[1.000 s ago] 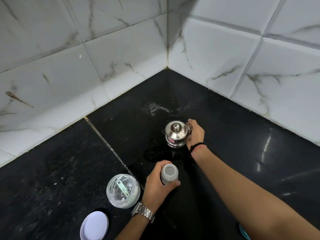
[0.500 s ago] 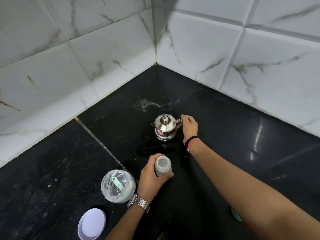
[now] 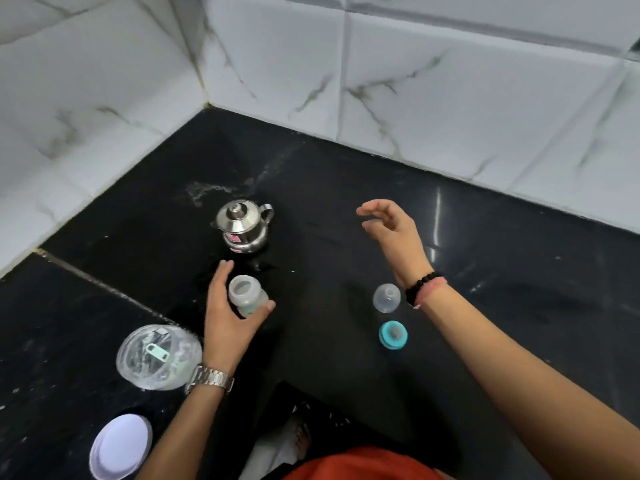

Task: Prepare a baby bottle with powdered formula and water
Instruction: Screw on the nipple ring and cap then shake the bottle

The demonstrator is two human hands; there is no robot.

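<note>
An uncapped baby bottle point(image 3: 246, 295) stands on the black counter point(image 3: 346, 209), and my left hand point(image 3: 230, 318) wraps loosely around it. Just behind it sits a small steel kettle point(image 3: 244, 225) with its lid on. My right hand point(image 3: 391, 228) hovers open to the right of the kettle, fingers apart, touching nothing. Below that wrist lie the bottle's clear cap point(image 3: 387, 298) and its teal collar with the teat point(image 3: 393, 335). At the left stands an open formula jar point(image 3: 157, 356) with a pale green scoop point(image 3: 157, 352) inside.
The jar's white lid point(image 3: 121, 446) lies at the lower left. White marble-look tiled walls point(image 3: 450, 98) meet in a corner behind the kettle. Spilled white powder point(image 3: 204, 190) marks the counter near that corner. An orange garment point(image 3: 360, 465) shows at the bottom edge.
My right hand has let go of the kettle's handle and moved right, away from it, now open in the air. The view has shifted, bringing the cap and teal collar into sight.
</note>
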